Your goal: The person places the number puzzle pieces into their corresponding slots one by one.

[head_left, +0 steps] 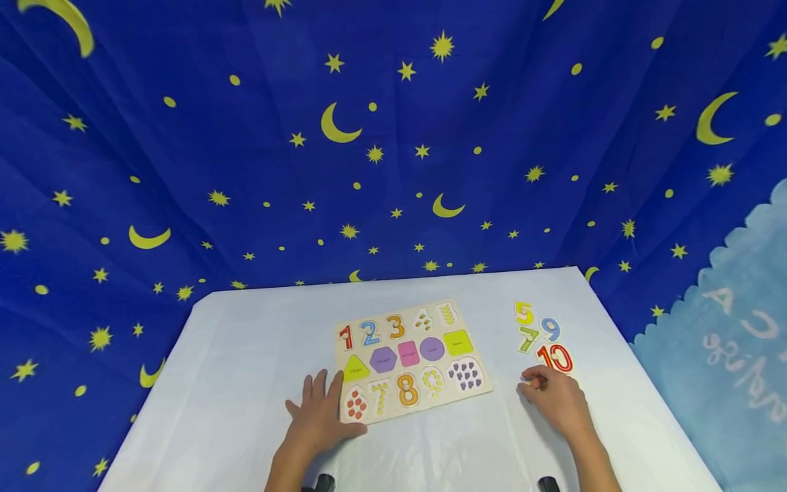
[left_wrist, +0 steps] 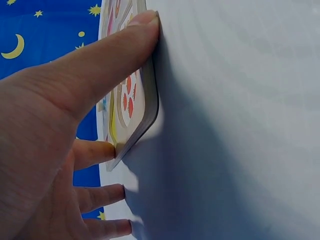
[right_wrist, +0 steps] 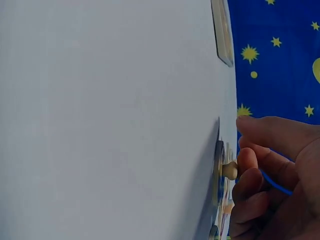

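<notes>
My left hand (head_left: pixel 316 417) rests at the near left corner of a wooden number puzzle board (head_left: pixel 393 403), fingers spread. In the left wrist view its thumb (left_wrist: pixel 135 40) lies on the board's edge. Orange 3 and 8 pieces, a red 1 and a blue 2 sit in the board. My right hand (head_left: pixel 561 403) is low over the table beside a red number 10 piece (head_left: pixel 555 358), fingers loosely curled. In the right wrist view a piece's wooden knob (right_wrist: pixel 230 170) stands beside the fingertips, with the thumb apart from it. That piece's number cannot be made out.
Behind the 10 lie a yellow 5 (head_left: pixel 524 313), a green 7 (head_left: pixel 527 339) and a blue 9 (head_left: pixel 550 329). The white table (head_left: pixel 246 355) meets a blue star-and-moon curtain (head_left: pixel 393 171) at the back and sides. Two black objects show at the near edge.
</notes>
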Motion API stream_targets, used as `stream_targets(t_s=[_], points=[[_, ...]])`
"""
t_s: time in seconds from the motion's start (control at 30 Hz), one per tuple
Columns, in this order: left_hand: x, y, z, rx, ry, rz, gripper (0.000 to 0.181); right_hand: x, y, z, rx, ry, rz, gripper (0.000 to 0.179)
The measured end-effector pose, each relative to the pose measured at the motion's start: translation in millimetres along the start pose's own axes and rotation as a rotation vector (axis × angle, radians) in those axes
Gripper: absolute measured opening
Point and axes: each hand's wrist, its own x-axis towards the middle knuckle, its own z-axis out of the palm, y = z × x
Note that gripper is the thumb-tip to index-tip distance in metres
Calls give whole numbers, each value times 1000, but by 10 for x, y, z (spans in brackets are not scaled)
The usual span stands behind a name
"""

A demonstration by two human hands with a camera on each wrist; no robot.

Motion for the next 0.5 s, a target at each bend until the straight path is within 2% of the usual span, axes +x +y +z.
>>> stream_targets(t_s=[0.13,0.37,0.5], points=[[-1,0,-9,1,3,2,113,-1,24,0,-4,13,8,24],[2,-3,4,5,-16,-5,114,-58,64,-51,-19,-5,68,27],[0,0,-5,3,-15,-9,114,-106,98,-90,-24,-6,67,28]])
